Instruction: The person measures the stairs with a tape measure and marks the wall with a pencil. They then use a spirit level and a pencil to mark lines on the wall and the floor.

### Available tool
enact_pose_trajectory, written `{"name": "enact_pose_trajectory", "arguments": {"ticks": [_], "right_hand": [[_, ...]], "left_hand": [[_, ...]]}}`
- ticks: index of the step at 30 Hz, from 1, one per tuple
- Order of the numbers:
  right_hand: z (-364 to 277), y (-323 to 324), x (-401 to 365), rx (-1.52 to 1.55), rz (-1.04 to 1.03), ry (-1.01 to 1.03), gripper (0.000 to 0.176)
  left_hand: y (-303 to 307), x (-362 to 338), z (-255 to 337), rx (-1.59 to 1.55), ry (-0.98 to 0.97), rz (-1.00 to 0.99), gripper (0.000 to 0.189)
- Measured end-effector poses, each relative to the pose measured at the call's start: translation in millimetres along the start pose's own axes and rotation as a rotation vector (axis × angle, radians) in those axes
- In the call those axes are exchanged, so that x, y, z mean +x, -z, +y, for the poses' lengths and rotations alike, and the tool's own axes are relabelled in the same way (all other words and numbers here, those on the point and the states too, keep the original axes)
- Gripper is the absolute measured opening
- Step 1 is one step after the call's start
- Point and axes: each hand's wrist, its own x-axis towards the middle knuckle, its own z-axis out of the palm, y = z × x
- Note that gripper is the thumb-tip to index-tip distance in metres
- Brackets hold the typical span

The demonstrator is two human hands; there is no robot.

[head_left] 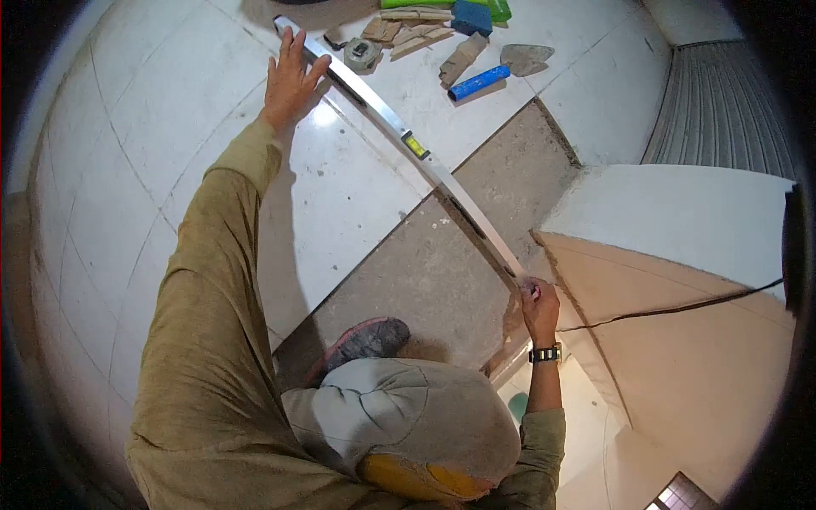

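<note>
A long silver spirit level point(374, 102) lies diagonally from the white tiles across a strip of bare concrete. Its yellow-green vial point(415, 145) sits near the middle. My left hand point(291, 83) rests on the far end, fingers stretched over the bar and thumb apart. At the near end, beside the wall corner, my right hand point(541, 310) has its fingers curled around the level. A tape measure point(363, 54) is on the tiles just right of my left hand.
Behind the level are a blue-handled trowel point(480, 83), wooden pieces point(421, 38), a blue sponge point(471, 17) and something green. White floor tiles point(212, 102) border the lower concrete point(399, 272). A wall corner point(612, 255) with a black cable point(654, 313) stands at right. My shoe point(365, 340) is on the concrete.
</note>
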Motion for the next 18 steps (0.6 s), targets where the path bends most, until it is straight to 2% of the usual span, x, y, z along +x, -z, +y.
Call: {"name": "enact_pose_trajectory", "arguments": {"ticks": [1, 4, 6, 8, 11, 14, 16, 18], "right_hand": [[1, 0, 0, 0.016, -0.016, -0.014, 0.029], [1, 1, 0, 0.025, -0.049, -0.045, 0.03], [-2, 0, 2, 0.024, -0.059, -0.063, 0.031], [-5, 2, 1, 0.025, -0.071, -0.086, 0.031], [-13, 7, -9, -0.028, 0.074, 0.021, 0.029], [21, 24, -32, -0.098, 0.063, 0.143, 0.026], [48, 48, -56, -0.136, -0.139, 0.003, 0.024], [99, 62, -90, -0.045, -0.219, -0.109, 0.023]], "left_hand": [[2, -3, 0, 0.253, -0.103, -0.053, 0.08], [3, -2, 3, 0.322, -0.077, -0.107, 0.078], [-16, 5, -5, -0.049, 0.151, -0.016, 0.078], [-19, 2, -5, -0.011, 0.124, -0.006, 0.08], [-22, 4, -9, 0.03, 0.106, -0.013, 0.081], [-11, 6, 1, -0.056, 0.151, -0.017, 0.081], [-1, 8, 9, -0.116, 0.165, -0.028, 0.082], [-5, 4, 6, -0.001, 0.08, -0.013, 0.081]]}}
